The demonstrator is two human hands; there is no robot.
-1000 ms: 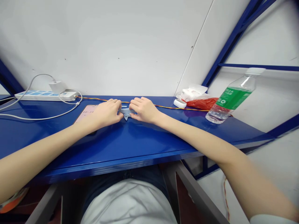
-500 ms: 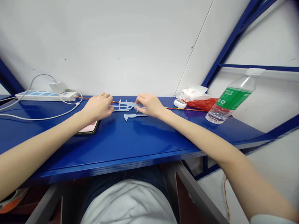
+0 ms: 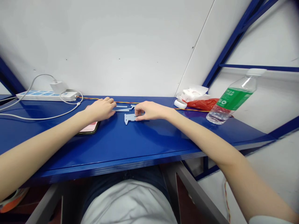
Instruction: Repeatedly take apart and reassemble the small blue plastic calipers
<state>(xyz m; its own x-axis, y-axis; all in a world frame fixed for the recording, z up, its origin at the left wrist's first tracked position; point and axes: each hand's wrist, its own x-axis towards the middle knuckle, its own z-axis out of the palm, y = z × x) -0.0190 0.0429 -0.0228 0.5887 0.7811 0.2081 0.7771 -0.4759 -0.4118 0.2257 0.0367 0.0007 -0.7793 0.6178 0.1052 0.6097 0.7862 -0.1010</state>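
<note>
A small light-blue plastic caliper piece (image 3: 130, 118) lies on the blue shelf (image 3: 144, 143). My right hand (image 3: 149, 110) rests over its right end, fingers pinched on it. More light-blue flat strips (image 3: 122, 108) lie just behind, between both hands. My left hand (image 3: 101, 109) lies beside them with curled fingers, its fingertips touching the left end of a strip. A phone (image 3: 89, 127) with a pink screen sits under my left wrist.
A white power strip (image 3: 46, 95) with a charger and white cable sits at the back left. A thin orange wire runs along the wall. At the right stand a water bottle (image 3: 231, 98), a red bag (image 3: 202, 103), tissues and a small white object (image 3: 180, 103).
The caliper parts came apart and lie spread out. My right hand moved down onto the front piece. My left hand shifted left, off the phone's screen side, to the rear strips.
</note>
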